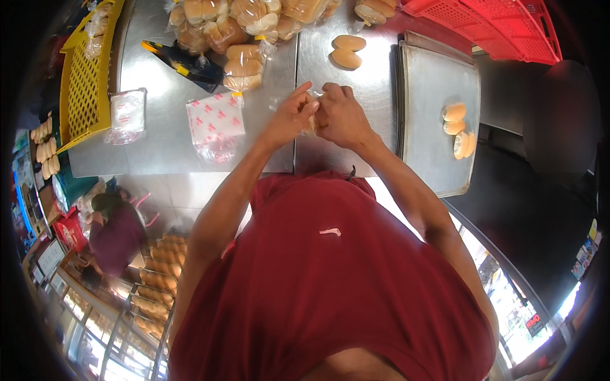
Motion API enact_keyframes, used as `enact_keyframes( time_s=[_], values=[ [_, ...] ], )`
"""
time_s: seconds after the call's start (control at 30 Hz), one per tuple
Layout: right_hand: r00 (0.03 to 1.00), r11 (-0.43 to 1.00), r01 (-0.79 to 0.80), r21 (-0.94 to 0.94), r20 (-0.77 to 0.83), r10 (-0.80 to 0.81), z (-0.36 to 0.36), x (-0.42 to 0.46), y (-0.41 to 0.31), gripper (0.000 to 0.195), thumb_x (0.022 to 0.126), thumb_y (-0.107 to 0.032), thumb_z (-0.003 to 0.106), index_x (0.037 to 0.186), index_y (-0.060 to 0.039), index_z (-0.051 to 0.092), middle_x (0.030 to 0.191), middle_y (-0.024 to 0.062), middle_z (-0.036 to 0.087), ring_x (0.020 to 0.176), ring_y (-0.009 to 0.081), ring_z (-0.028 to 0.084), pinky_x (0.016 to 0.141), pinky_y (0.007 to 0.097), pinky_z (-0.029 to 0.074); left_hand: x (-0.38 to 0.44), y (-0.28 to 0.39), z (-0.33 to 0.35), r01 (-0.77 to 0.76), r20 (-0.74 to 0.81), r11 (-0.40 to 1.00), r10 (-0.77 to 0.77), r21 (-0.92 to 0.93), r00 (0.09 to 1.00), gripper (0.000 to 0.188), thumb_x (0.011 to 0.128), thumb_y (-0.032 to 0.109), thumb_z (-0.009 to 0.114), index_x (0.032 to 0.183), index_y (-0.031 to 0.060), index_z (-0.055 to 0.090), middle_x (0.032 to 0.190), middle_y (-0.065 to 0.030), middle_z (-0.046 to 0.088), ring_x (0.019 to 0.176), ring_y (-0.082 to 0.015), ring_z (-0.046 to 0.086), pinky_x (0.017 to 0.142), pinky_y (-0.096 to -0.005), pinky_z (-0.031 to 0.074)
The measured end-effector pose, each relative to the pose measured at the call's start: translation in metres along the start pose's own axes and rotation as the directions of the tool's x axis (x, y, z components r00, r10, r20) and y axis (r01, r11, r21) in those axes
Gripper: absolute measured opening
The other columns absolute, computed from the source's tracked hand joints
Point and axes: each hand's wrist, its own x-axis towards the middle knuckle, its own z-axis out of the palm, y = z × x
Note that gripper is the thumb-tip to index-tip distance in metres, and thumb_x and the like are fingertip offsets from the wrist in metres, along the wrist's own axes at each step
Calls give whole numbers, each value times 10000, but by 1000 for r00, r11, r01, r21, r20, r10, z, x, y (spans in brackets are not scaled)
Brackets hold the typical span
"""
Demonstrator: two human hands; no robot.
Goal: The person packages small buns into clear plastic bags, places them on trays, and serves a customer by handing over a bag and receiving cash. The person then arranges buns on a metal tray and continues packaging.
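Near the middle of the metal table (267, 152), my left hand (295, 114) and my right hand (344, 116) meet around a clear plastic bag (312, 125), fingers pinched on it; what the bag contains is mostly hidden by the hands. Two bread rolls (347, 58) lie side by side beyond my right hand. Left of my left hand lie a stack of printed plastic bags (217, 119) and a bagged pack of rolls (243, 69). More bagged rolls (224, 33) are heaped at the far side.
A yellow crate (86, 90) and a pack of clear bags (127, 112) sit at the left. Stacked metal trays (436, 76) carry several rolls (453, 112) at the right, below red crates (500, 24). A black and yellow item (186, 64) lies by the bagged rolls. Another person (116, 233) is at lower left.
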Motion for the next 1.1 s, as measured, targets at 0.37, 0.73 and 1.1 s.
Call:
enact_keyframes(
  time_s=[0.37, 0.73, 1.1],
  values=[
    [982, 886, -160, 435, -25, 189, -20, -27, -7, 594, 773, -254, 867, 1265, -9, 643, 1432, 198, 539, 1190, 342, 632, 975, 430, 551, -4, -6, 13, 64, -117, 874, -136, -482, 984, 270, 1112, 264, 501, 1176, 30, 619, 1638, -159, 364, 1250, -125, 507, 1035, -320, 430],
    [984, 991, -41, 130, -168, 62, 4, -53, -7, 474, 830, -172, 823, 1262, -61, 663, 1390, 143, 589, 1150, 345, 642, 946, 441, 540, -11, 29, 35, -13, -155, 838, -86, -545, 984, 309, 1131, 246, 461, 1321, 24, 560, 1560, -70, 499, 1020, -52, 537, 922, -243, 476],
    [983, 970, 153, 189, 70, -169, -41, -33, 13, 437, 921, -119, 717, 1339, -33, 624, 1445, 191, 562, 1292, 382, 572, 1064, 443, 501, -17, 49, 41, -122, -328, 833, -75, -540, 942, 228, 1108, 223, 465, 1209, 36, 546, 1528, -168, 524, 1222, -194, 590, 1056, -351, 475]
  ],
)
